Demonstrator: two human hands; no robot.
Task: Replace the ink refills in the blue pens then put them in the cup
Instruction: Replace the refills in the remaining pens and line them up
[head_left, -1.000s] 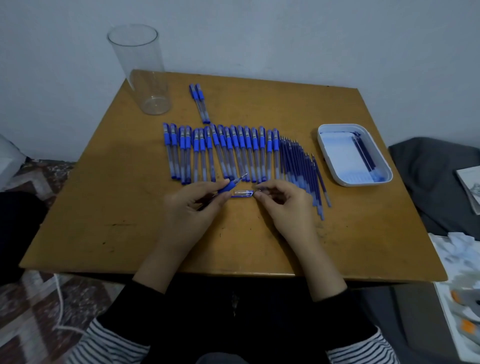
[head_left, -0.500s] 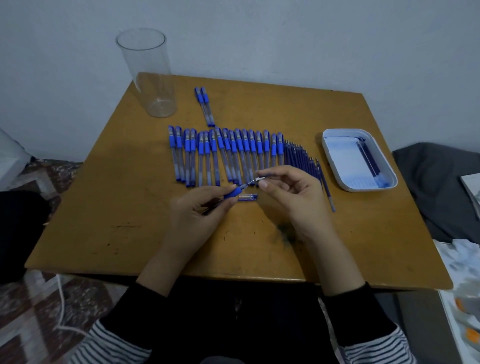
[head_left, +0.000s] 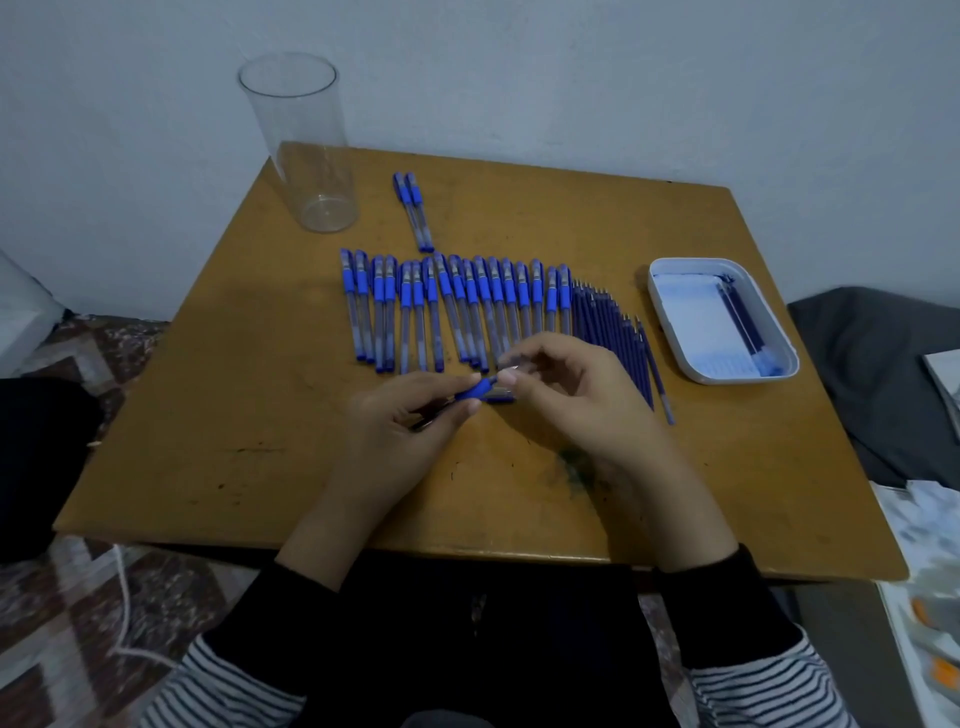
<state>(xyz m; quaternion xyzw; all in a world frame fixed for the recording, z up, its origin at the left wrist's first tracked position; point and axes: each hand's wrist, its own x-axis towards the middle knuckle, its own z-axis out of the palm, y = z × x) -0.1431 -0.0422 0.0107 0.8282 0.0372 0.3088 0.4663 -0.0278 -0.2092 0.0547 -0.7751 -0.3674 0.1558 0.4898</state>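
My left hand (head_left: 410, 421) grips an uncapped blue pen (head_left: 475, 388) by its barrel, the blue grip pointing up and right. My right hand (head_left: 571, 395) pinches the pen's front tip with thumb and forefinger. The pen's cap (head_left: 503, 399) lies on the table just below the fingers. A long row of capped blue pens (head_left: 452, 306) lies behind my hands, with a fan of dark blue refills (head_left: 613, 338) to its right. The clear plastic cup (head_left: 306, 150) stands at the far left corner with nothing in it.
Two more capped pens (head_left: 413, 210) lie apart behind the row. A white tray (head_left: 655, 312) at the right holds a few refills. The wooden table (head_left: 234, 415) has an ink smudge near my right wrist. A wall is close behind.
My right hand left the cap on the table and rose to the pen's tip, which it now pinches. My left hand keeps its hold on the barrel.
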